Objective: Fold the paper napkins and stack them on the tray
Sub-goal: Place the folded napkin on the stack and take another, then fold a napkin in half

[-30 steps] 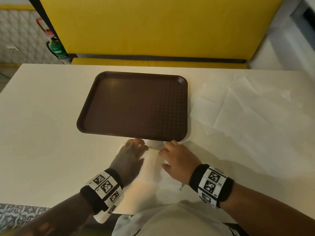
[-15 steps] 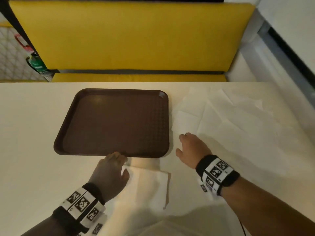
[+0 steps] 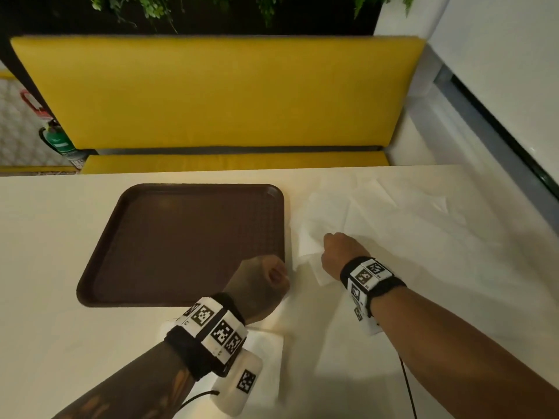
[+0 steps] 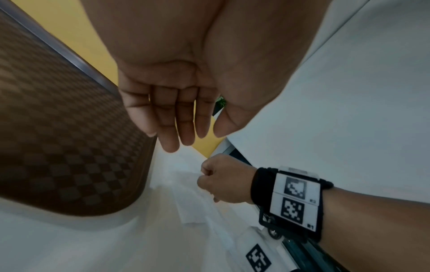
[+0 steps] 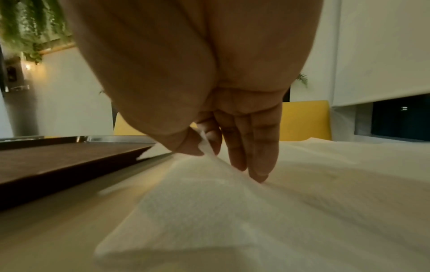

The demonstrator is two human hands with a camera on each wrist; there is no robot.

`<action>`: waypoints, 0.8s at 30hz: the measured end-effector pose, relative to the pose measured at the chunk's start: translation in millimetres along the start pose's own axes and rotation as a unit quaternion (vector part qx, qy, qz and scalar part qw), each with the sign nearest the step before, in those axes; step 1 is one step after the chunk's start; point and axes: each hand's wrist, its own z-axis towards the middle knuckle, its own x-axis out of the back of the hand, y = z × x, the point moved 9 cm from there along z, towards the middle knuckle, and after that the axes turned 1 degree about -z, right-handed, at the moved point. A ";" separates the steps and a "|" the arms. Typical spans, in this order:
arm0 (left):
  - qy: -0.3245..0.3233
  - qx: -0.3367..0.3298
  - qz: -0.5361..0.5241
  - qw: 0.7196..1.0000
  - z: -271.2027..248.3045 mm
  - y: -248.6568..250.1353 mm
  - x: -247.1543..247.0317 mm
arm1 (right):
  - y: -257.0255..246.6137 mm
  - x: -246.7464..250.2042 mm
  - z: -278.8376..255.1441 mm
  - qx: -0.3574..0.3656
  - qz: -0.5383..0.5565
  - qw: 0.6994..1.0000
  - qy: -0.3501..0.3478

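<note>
**Right hand pinches a napkin beside the tray; left hand hangs free**

I see my right hand (image 3: 335,252) on the loose napkins (image 3: 423,225) that lie spread over the right part of the table (image 3: 45,237). In the right wrist view the thumb and the first finger pinch a raised edge of one napkin (image 5: 209,184), so this grip is grasping the napkin. The other fingers (image 5: 260,156) point down and touch the paper. The pinched sheet lifts at the pinch and the rest of it lies on the table, just beside the right edge of the tray (image 3: 181,237).

My left hand (image 3: 257,285) is over the near right corner of the tray. In the left wrist view its fingers (image 4: 172,117) hang loosely, a little curved, and they hold nothing, so this grip is released. I cannot tell if the hand touches the tray rim.

The brown tray sits in the middle of the table and its patterned floor carries no napkin. One folded napkin (image 3: 266,349) lies flat on the table near me, under my left wrist and in front of the tray, partly hidden by the wristband.

Behind the table stands a yellow bench (image 3: 211,95), with green plants (image 3: 181,4) above it. A green bottle (image 3: 57,140) is at the far left.
</note>
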 end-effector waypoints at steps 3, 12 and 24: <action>-0.045 0.017 -0.012 0.999 10.1 4.1 -14.0 | 4.7 19.8 -9.8 -0.019 0.058 0.998 0.023; -0.099 0.040 -0.451 0.886 20.6 47.8 -22.9 | -52.4 105.1 -93.1 0.120 0.198 0.959 0.163; -0.037 -0.017 -0.564 0.825 0.1 55.7 50.5 | -4.3 172.4 -139.2 0.167 0.345 0.875 0.297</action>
